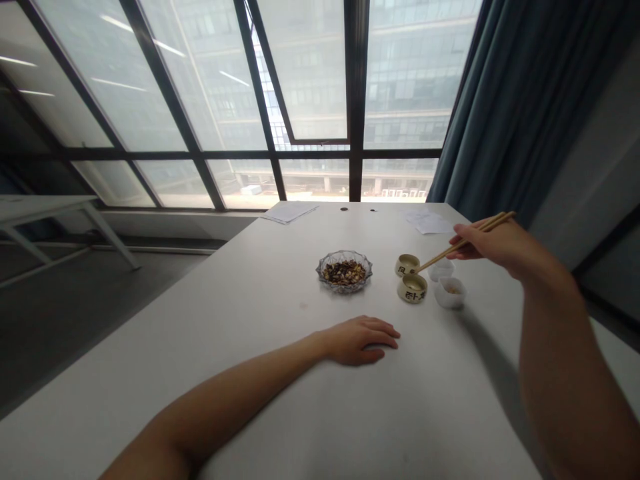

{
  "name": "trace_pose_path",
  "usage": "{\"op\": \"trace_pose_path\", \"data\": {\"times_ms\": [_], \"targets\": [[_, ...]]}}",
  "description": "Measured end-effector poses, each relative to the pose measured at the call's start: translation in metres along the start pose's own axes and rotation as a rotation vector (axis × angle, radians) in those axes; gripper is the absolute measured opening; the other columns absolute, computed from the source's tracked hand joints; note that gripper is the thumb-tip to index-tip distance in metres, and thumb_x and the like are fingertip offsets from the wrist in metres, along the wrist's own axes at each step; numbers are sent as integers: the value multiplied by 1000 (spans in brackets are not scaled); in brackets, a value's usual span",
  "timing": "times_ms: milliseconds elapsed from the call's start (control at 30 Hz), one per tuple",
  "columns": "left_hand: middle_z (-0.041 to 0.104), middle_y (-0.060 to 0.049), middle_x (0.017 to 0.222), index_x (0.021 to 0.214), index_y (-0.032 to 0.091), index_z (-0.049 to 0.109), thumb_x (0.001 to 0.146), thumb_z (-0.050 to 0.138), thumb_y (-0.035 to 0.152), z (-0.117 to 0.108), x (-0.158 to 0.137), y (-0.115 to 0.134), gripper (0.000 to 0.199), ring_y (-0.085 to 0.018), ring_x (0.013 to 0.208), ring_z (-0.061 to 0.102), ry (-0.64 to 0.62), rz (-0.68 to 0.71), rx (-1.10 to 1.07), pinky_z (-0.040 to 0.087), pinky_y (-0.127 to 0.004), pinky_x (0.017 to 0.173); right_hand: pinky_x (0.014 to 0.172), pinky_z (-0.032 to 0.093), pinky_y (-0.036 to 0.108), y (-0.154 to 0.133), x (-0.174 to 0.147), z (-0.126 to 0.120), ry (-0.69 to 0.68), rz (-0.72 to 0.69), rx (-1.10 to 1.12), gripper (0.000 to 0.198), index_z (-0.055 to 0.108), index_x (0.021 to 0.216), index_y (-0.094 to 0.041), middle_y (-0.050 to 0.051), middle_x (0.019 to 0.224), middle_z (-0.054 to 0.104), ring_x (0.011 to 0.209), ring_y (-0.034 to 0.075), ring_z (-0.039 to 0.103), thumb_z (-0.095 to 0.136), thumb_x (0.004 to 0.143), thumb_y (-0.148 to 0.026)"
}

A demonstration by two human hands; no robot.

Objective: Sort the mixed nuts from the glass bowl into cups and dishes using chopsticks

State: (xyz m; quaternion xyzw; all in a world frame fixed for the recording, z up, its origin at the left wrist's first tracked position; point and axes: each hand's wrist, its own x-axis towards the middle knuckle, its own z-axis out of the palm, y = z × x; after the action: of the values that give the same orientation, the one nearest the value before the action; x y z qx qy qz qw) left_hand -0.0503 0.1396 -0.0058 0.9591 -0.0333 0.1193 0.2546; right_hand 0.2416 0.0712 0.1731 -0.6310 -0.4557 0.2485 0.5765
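Observation:
My right hand (483, 243) grips a pair of wooden chopsticks (450, 249), their tips down at the small ceramic cups. One cup (413, 291) with dark characters stands nearer me; another such cup (407, 264) is just behind it. Whether the tips touch a cup or hold anything is too small to tell. Beside the cups are a white plastic cup (450, 293) with a few small bits inside and a second pale cup (441, 269). My left hand (363, 341) lies flat on the table, fingers spread, holding nothing. A glass bowl (345, 288) of mixed seeds or nuts sits beyond it.
The white table (260, 300) reaches toward the windows. Papers lie at its far left (289, 212) and a crumpled sheet (428, 222) at its far right. Two small dark items rest at the back. A blue curtain (500, 113) hangs at right; another table (45, 208) stands left.

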Motion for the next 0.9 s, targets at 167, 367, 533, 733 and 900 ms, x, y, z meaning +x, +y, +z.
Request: {"op": "trace_pose_path", "data": {"times_ms": [167,367,533,733,900], "targets": [[60,-8,144,134,26,62,99,55,29,0,0,1,36,-23,138,53,-7,-11,7,37,-37,119,51,64,22,6,4,0,-102,126,-176,26,72,71,-7,15,66,75,54,21,75,65,95,-10],[61,-8,144,133,26,62,99,55,28,0,0,1,35,-23,137,53,-1,-4,-1,37,-36,119,47,63,25,14,10,-4,-127,183,-203,21,73,71,-8,15,67,76,51,22,74,69,92,-10],[61,-7,144,133,26,62,98,57,27,2,0,-1,36,-23,137,53,8,-6,1,37,-35,119,46,63,26,13,11,-10,-64,163,-118,25,73,68,-9,18,66,75,49,24,74,68,93,-11],[61,-8,144,132,26,62,97,57,25,1,0,-1,35,-23,137,54,14,10,6,37,-34,119,52,62,21,7,11,1,68,-12,-14,23,73,75,-9,15,68,75,53,20,75,65,95,-17],[61,-8,143,132,25,62,97,56,26,-1,1,2,36,-23,137,54,7,6,3,38,-36,119,53,64,23,9,11,30,84,-242,84,27,74,78,-12,10,68,75,57,20,76,73,92,-35]]}}
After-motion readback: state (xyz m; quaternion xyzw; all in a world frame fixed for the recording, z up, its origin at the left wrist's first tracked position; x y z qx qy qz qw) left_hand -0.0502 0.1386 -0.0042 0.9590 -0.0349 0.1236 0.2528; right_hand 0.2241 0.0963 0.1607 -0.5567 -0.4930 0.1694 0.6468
